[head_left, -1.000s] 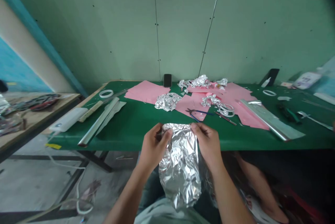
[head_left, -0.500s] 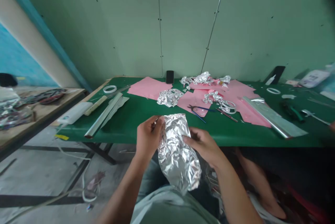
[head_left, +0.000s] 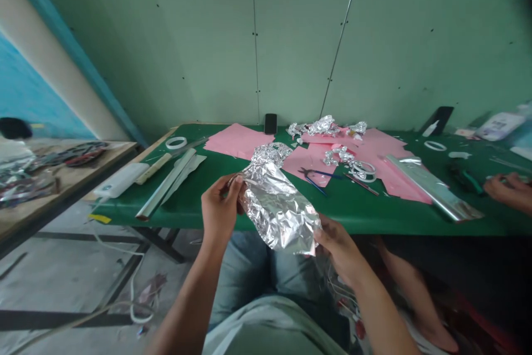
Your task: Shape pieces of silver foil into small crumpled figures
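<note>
"What is different now?"

"A moment ago, the big foil packet (head_left: 277, 208) hung almost straight down. Now it slants sideways above the person's legs (head_left: 249, 269). The two hands have moved farther apart."

"Where is the packet?"

"It is between the hands. The left hand (head_left: 220, 205) is closed on its upper end, and the right hand (head_left: 338, 250) is closed on its lower end."

"What is behind it?"

"The green table (head_left: 374, 208). The packet now hides part of a crumpled foil ball (head_left: 270, 151), which sits by some pink paper (head_left: 236, 142). Blue-handled pliers (head_left: 313, 174) lie close by."

"Is anything new?"

"Yes. Another person's hand (head_left: 506, 188) has come in at the far right of the table, near a green tool (head_left: 463, 180)."
</note>
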{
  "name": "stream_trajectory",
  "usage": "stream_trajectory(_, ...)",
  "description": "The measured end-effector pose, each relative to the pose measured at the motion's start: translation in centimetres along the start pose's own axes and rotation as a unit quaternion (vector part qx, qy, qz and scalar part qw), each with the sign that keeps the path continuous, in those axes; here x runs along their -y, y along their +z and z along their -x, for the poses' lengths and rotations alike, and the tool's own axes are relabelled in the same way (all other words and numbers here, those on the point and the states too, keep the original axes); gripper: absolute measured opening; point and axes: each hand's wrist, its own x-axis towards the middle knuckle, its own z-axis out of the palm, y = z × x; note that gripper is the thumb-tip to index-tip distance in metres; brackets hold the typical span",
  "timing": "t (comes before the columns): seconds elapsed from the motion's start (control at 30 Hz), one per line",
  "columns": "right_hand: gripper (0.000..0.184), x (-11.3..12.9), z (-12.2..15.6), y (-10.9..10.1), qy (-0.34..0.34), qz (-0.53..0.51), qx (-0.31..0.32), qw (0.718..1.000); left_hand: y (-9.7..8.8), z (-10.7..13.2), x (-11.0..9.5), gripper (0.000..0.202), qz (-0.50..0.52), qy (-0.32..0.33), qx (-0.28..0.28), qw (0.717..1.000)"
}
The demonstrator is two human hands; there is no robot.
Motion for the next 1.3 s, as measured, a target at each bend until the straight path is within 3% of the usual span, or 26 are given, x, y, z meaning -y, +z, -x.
stream_trajectory(0.2,0.032,-1.0,-1.3,-0.5,0.000,-0.057,-0.149,0.987,-0.3,-0.2,0.6,0.029,0.041,-0.063,0.006,0.997)
stream_trajectory(0.37,0.032,-0.9,-2.5,-0.6,-0.036,-0.129,-0.208,0.969,-0.4,0.4,1.2,0.029,0.063,-0.099,0.026,0.993)
stream_trajectory(0.53,0.030,-1.5,-2.8,-1.2,-0.041,-0.182,-0.202,0.961,-0.5,0.7,1.4,0.030,0.069,-0.100,0.021,0.992)
stream_trajectory(0.67,0.033,-1.2,-2.5,-1.7,-0.067,-0.215,-0.234,0.946,-0.6,0.5,1.4,0.030,0.078,-0.093,0.001,0.993)
stream_trajectory(0.87,0.060,-1.1,-2.3,-0.6,0.000,-0.199,-0.133,0.971,-0.6,0.8,1.6,0.030,0.084,-0.089,0.029,0.992)
stream_trajectory(1.07,0.034,-1.9,-2.9,-0.8,0.012,-0.179,-0.150,0.972,-1.2,0.9,2.3,0.030,0.080,-0.091,0.032,0.992)
stream_trajectory(1.2,0.036,-1.5,-2.7,-1.8,-0.019,-0.188,-0.193,0.963,-1.5,0.7,2.5,0.031,0.087,-0.098,-0.002,0.991)
stream_trajectory(1.3,0.042,-1.3,-2.5,-1.6,-0.001,-0.211,-0.178,0.961,-1.5,0.7,2.7,0.033,0.097,-0.111,0.007,0.989)
